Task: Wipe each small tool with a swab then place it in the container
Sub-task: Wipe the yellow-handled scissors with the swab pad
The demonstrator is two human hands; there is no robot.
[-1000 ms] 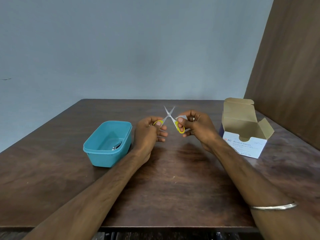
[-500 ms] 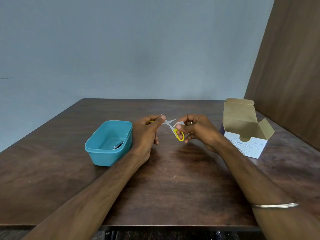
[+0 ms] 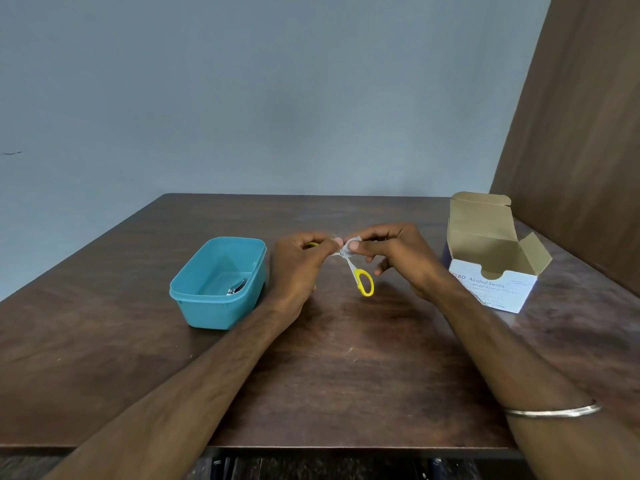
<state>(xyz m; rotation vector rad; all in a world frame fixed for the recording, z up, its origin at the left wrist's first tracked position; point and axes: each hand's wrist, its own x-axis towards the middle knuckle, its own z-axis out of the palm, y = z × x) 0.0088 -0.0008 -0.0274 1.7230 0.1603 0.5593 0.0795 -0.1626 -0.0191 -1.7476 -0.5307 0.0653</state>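
Small scissors (image 3: 360,277) with yellow handles hang open above the middle of the table. My left hand (image 3: 298,268) grips one yellow handle loop, mostly hidden in the fingers. My right hand (image 3: 398,254) pinches a small white swab (image 3: 352,244) against the blades near the pivot. The other yellow loop dangles free below the hands. A teal plastic container (image 3: 194,299) stands left of my left hand, with a small metal tool (image 3: 237,287) lying inside it.
An open cardboard box of alcohol swabs (image 3: 491,285) stands at the right, flaps up. A brown wooden panel (image 3: 581,150) rises behind it along the table's right side. The dark wooden table (image 3: 346,368) ends near my forearms.
The scissors have tipped from blades-up to one handle hanging down. My right hand let go of its yellow loop and now presses the swab on the blades. Both hands dropped slightly.
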